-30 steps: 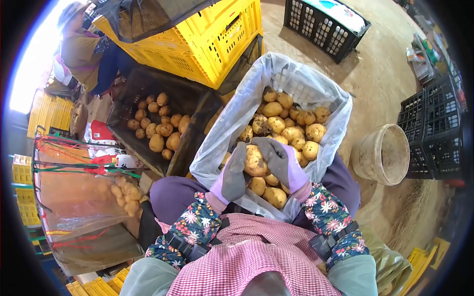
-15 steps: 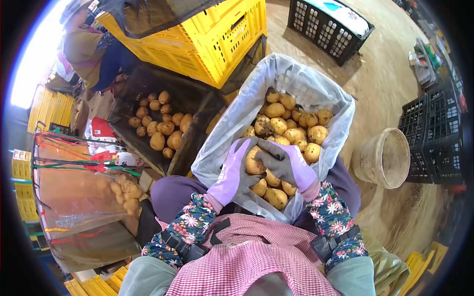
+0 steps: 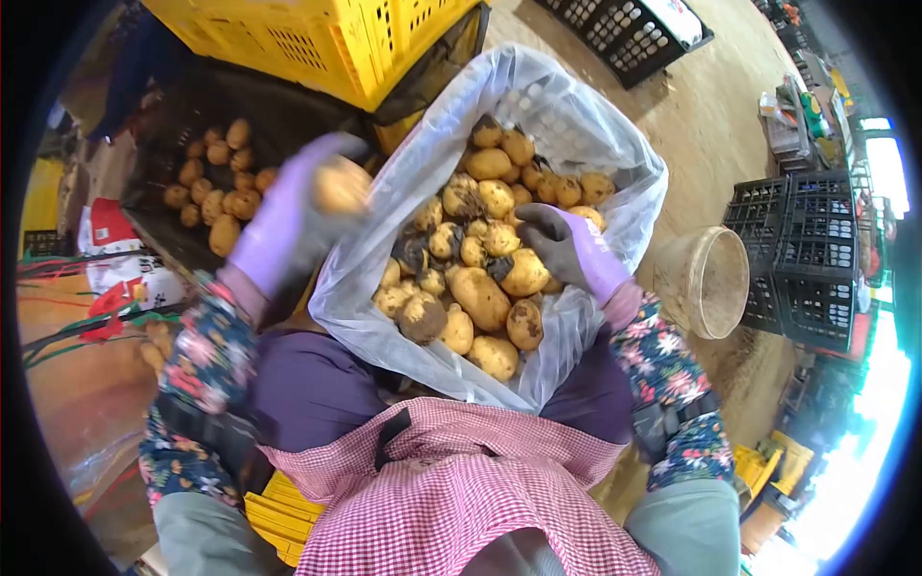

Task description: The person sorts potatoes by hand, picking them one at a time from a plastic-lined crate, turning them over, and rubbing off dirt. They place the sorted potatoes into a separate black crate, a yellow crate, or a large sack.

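Note:
My left hand (image 3: 300, 216), in a purple and grey glove, grips a potato (image 3: 342, 185) between the lined crate and the dark bin; both are blurred by motion. My right hand (image 3: 567, 248), gloved alike, rests at the right side of the potato heap with its fingers apart, touching or just above the potatoes. Under it, several potatoes (image 3: 479, 298), some caked with soil, fill the crate lined with clear plastic (image 3: 451, 115). To the left, a dark bin (image 3: 158, 226) contains several more potatoes (image 3: 224, 233), partly behind my left forearm.
Yellow crates (image 3: 317, 48) stand beyond the dark bin. A black crate (image 3: 624, 38) sits at the top. On the right are a whitish bucket (image 3: 706, 283) and stacked black crates (image 3: 797, 259). Red and white bags (image 3: 115, 230) lie at far left.
My left hand has moved left out of the lined crate, carrying a potato. My right hand has parted from it and shifted up over the heap. The view has turned.

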